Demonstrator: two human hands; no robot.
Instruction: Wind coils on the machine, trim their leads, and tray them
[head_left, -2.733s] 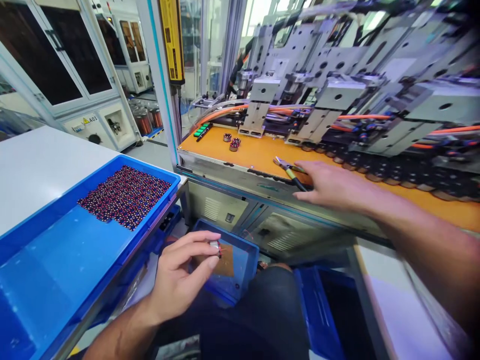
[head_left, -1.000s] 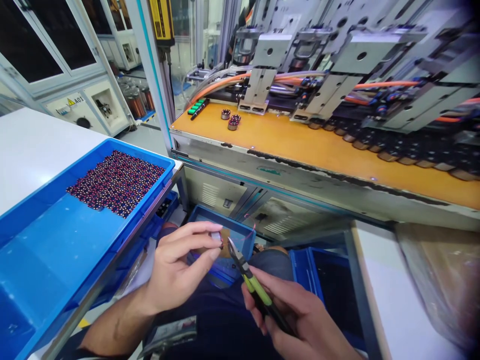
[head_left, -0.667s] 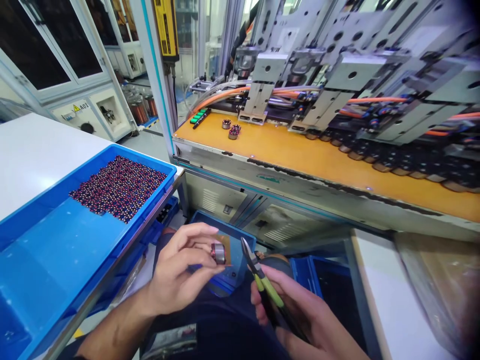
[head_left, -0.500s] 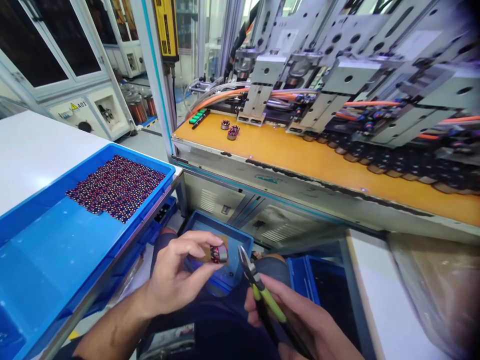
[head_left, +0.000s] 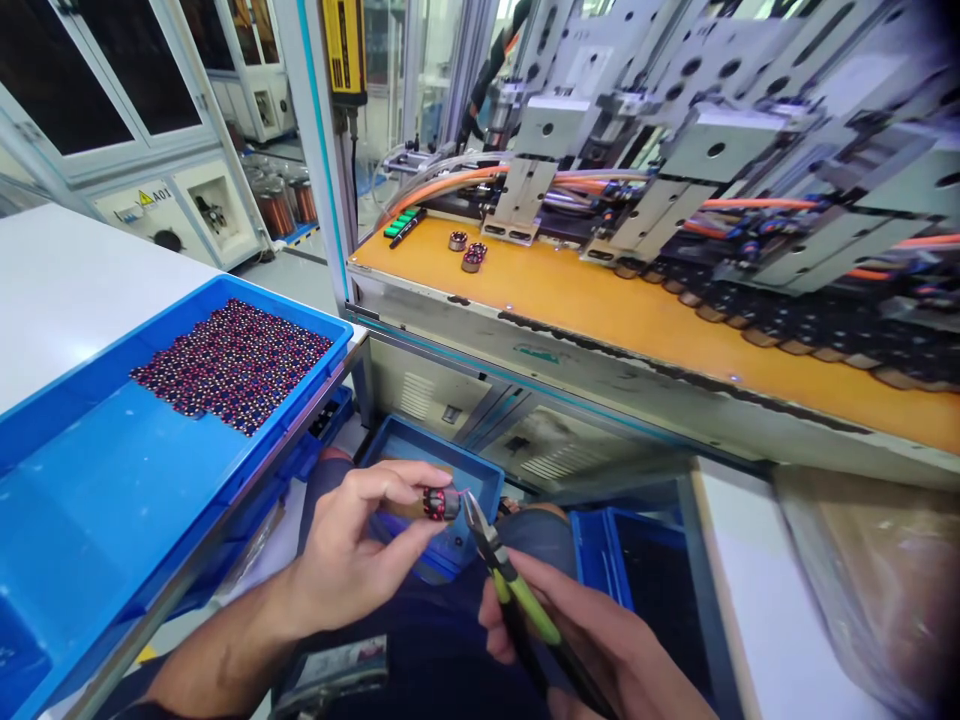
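Observation:
Between thumb and fingertips, my left hand (head_left: 367,545) pinches a small round wound motor stator (head_left: 441,503) with red and dark parts. A thin wire end sticks out from its right side. My right hand (head_left: 577,630) is wrapped around the handles of diagonal cutters (head_left: 517,580), which are green and black. Their jaw tips sit right at the wire, just right of the stator; whether the jaws have closed on it I cannot tell. Many similar stators (head_left: 236,365) lie packed in the far half of a large blue tray (head_left: 90,480) to the left.
Several stators (head_left: 472,258) and a black marker (head_left: 407,230) lie on the orange machine bench (head_left: 540,285) ahead. A row of dark round parts runs along the bench at right. Below my hands stands a blue bin (head_left: 484,475); a plastic bag (head_left: 862,580) is at right.
The cutters have moved left and slightly up, so their tips now meet the wire by the stator. My left hand has turned the stator slightly. The head view has shifted a little.

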